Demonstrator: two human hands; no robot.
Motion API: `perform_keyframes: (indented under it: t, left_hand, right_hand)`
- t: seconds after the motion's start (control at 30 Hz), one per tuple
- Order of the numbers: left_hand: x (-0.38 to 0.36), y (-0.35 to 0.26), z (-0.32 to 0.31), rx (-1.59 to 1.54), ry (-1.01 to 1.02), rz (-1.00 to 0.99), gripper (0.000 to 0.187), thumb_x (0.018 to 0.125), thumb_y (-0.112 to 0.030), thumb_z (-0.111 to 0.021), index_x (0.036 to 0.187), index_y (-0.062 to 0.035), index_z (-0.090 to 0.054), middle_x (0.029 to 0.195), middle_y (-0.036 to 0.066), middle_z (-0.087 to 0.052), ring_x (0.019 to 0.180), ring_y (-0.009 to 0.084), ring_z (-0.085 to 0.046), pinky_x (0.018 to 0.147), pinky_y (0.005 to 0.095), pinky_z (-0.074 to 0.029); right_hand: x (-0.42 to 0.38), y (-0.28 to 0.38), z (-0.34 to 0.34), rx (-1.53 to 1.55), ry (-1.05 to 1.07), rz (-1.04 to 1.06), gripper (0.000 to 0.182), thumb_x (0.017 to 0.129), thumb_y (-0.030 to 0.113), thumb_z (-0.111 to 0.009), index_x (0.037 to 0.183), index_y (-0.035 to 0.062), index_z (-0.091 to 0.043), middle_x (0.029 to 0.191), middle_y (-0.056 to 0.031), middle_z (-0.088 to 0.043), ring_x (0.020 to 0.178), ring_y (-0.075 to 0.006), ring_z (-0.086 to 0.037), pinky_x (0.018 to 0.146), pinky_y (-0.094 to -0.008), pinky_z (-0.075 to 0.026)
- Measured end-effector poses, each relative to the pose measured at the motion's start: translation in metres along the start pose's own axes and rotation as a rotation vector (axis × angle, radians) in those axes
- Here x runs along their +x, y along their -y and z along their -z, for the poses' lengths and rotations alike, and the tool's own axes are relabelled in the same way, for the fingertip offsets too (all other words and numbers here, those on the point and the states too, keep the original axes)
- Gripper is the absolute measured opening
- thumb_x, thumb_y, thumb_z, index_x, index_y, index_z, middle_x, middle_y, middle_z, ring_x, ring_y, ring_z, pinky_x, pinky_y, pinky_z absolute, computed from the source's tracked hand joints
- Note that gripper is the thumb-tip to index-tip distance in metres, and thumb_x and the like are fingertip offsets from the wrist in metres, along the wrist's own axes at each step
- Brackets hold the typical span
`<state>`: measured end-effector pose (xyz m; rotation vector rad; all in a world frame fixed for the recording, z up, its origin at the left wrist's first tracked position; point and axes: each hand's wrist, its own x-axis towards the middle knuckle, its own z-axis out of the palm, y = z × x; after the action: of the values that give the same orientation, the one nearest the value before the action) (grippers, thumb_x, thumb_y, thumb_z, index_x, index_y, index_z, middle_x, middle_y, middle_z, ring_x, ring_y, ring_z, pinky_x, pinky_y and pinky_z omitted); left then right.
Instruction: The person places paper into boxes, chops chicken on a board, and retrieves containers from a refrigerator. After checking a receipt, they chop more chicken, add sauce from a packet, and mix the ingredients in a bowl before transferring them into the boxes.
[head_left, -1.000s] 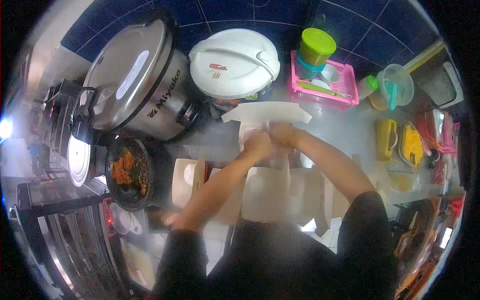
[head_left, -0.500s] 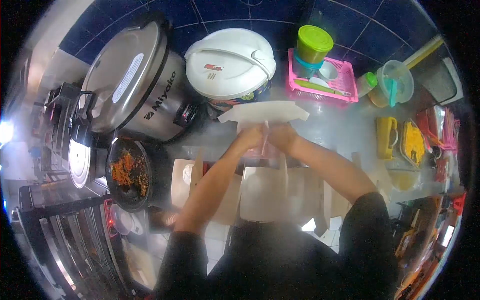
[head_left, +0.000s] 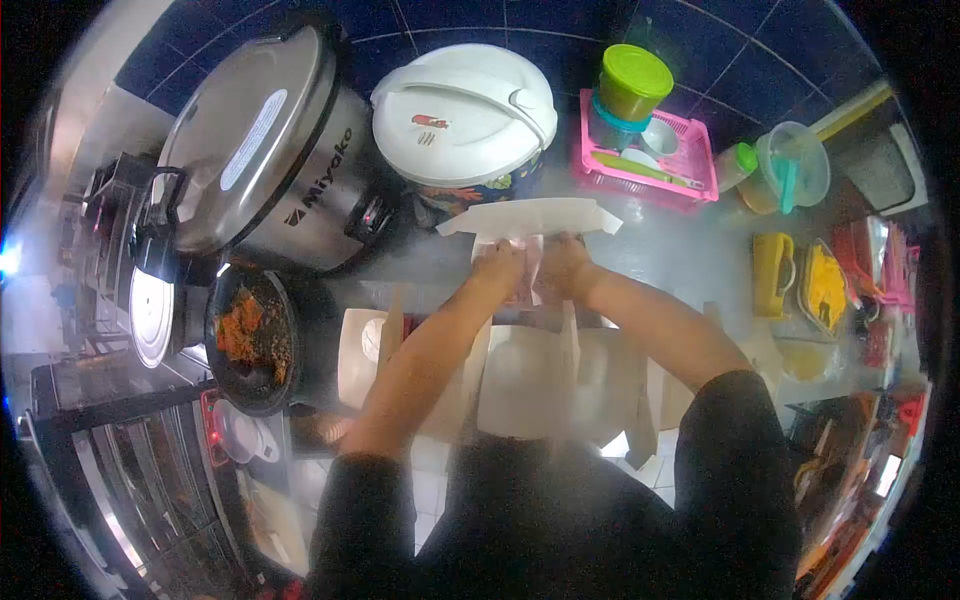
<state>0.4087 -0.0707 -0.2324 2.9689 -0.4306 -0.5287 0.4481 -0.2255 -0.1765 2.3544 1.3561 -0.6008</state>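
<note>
We are working with both bare hands at a pale paper carton (head_left: 530,217), which is sitting on the metal counter (head_left: 680,245) just on our side of the white-lidded pot (head_left: 465,115). The carton's wide flap is spreading toward the pot, and a pinkish sheet (head_left: 537,272) is showing between our hands, nearer us than the flap. Our left hand (head_left: 499,272) is bending its fingers at the sheet's left side, while our right hand (head_left: 566,272) is curling at its right, both on our side of the pot. Haze is blurring the fingertips, so we cannot tell whether either hand is gripping the sheet or only touching it.

More open cartons (head_left: 520,385) are standing in a row farther toward us from the pot, below our forearms. To the pot's left, a silver cooker (head_left: 310,180) is standing with its lid down. A black pan (head_left: 262,392) holding orange food (head_left: 240,325) is resting to the pot's left and nearer us. To the pot's right, a pink basket (head_left: 690,150) is holding a green-lidded tub (head_left: 637,80), and farther right of the pot a clear tub (head_left: 812,160) is standing with a turquoise piece inside.
</note>
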Motion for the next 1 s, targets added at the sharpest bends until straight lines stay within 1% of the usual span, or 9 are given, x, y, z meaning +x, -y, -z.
perform_keyframes:
  t: [0.1, 0.23, 0.33, 0.43, 0.5, 0.73, 0.8, 0.93, 1.0]
  left_hand:
    - [-0.012, -0.001, 0.028, 0.061, -0.020, -0.048, 0.047, 0.069, -0.015, -0.077, 0.110, -0.0021, -0.060, 0.109, 0.015, -0.060, 0.103, 0.0303, -0.059, 0.084, 0.0434, -0.051]
    - [-0.005, 0.009, 0.019, 0.038, -0.059, -0.161, 0.048, 0.068, -0.016, -0.078, 0.110, -0.0016, -0.060, 0.109, 0.016, -0.059, 0.102, 0.0323, -0.059, 0.085, 0.0439, -0.051]
    - [-0.006, 0.006, 0.015, 0.001, -0.020, -0.081, 0.044, 0.071, -0.018, -0.077, 0.108, -0.0003, -0.060, 0.108, 0.018, -0.059, 0.103, 0.0337, -0.059, 0.086, 0.0433, -0.051]
    - [-0.009, 0.003, 0.029, -0.099, 0.093, -0.013, 0.054, 0.070, -0.015, -0.077, 0.118, -0.0037, -0.054, 0.115, 0.022, -0.055, 0.109, 0.0378, -0.058, 0.088, 0.0477, -0.050]
    - [-0.011, 0.003, 0.027, -0.132, -0.065, 0.000, 0.055, 0.071, -0.011, -0.075, 0.119, -0.0014, -0.051, 0.115, 0.021, -0.055, 0.108, 0.0376, -0.058, 0.086, 0.0459, -0.051]
    - [-0.015, 0.001, 0.035, -0.122, -0.134, -0.080, 0.061, 0.068, -0.008, -0.075, 0.120, 0.0050, -0.047, 0.114, 0.022, -0.055, 0.107, 0.0386, -0.057, 0.086, 0.0446, -0.051]
    - [-0.022, 0.001, 0.034, -0.215, -0.112, -0.034, 0.062, 0.066, -0.007, -0.076, 0.120, 0.0044, -0.048, 0.113, 0.023, -0.055, 0.108, 0.0379, -0.056, 0.088, 0.0452, -0.050]
    - [-0.017, 0.007, 0.023, -0.205, -0.138, -0.081, 0.065, 0.064, -0.012, -0.078, 0.119, 0.0045, -0.048, 0.110, 0.023, -0.055, 0.105, 0.0379, -0.057, 0.088, 0.0455, -0.049]
    - [-0.024, 0.005, 0.031, -0.118, -0.104, -0.111, 0.070, 0.062, -0.016, -0.081, 0.120, 0.0046, -0.047, 0.106, 0.022, -0.057, 0.101, 0.0388, -0.058, 0.088, 0.0461, -0.049]
  right_hand:
    - [-0.001, -0.001, -0.006, -0.086, -0.156, -0.040, 0.016, 0.075, 0.025, -0.062, 0.081, 0.0156, -0.074, 0.091, -0.0063, -0.071, 0.095, -0.0257, -0.064, 0.095, -0.0430, -0.039]
    - [0.000, -0.008, -0.007, -0.029, -0.064, 0.019, 0.017, 0.076, 0.026, -0.062, 0.083, 0.0161, -0.074, 0.091, -0.0072, -0.071, 0.095, -0.0259, -0.065, 0.094, -0.0456, -0.040]
    - [-0.002, -0.010, -0.004, 0.161, -0.123, 0.056, 0.018, 0.077, 0.026, -0.061, 0.086, 0.0162, -0.073, 0.092, -0.0089, -0.070, 0.096, -0.0257, -0.066, 0.089, -0.0483, -0.044]
    - [-0.009, -0.010, 0.004, 0.253, -0.013, 0.084, 0.017, 0.080, 0.024, -0.061, 0.083, 0.0127, -0.072, 0.088, -0.0115, -0.069, 0.084, -0.0275, -0.067, 0.073, -0.0445, -0.054]
    - [0.003, -0.005, -0.021, 0.289, -0.185, 0.096, 0.019, 0.078, 0.026, -0.064, 0.084, 0.0094, -0.071, 0.088, -0.0123, -0.069, 0.082, -0.0282, -0.067, 0.071, -0.0438, -0.054]
    - [0.002, -0.010, -0.012, 0.245, -0.051, 0.204, 0.019, 0.074, 0.025, -0.067, 0.084, 0.0093, -0.070, 0.085, -0.0127, -0.068, 0.083, -0.0304, -0.067, 0.073, -0.0413, -0.054]
    - [0.017, -0.008, -0.037, 0.419, -0.392, 0.038, 0.027, 0.072, 0.027, -0.068, 0.090, 0.0065, -0.068, 0.084, -0.0129, -0.068, 0.084, -0.0318, -0.067, 0.075, -0.0407, -0.053]
    - [0.009, -0.007, -0.008, 0.260, -0.274, 0.133, 0.040, 0.071, 0.030, -0.068, 0.099, 0.0017, -0.063, 0.085, -0.0132, -0.068, 0.083, -0.0320, -0.067, 0.076, -0.0418, -0.053]
    - [-0.005, 0.008, 0.034, 0.210, -0.142, -0.260, 0.039, 0.073, 0.032, -0.067, 0.099, 0.0030, -0.063, 0.089, -0.0128, -0.069, 0.084, -0.0311, -0.068, 0.077, -0.0435, -0.053]
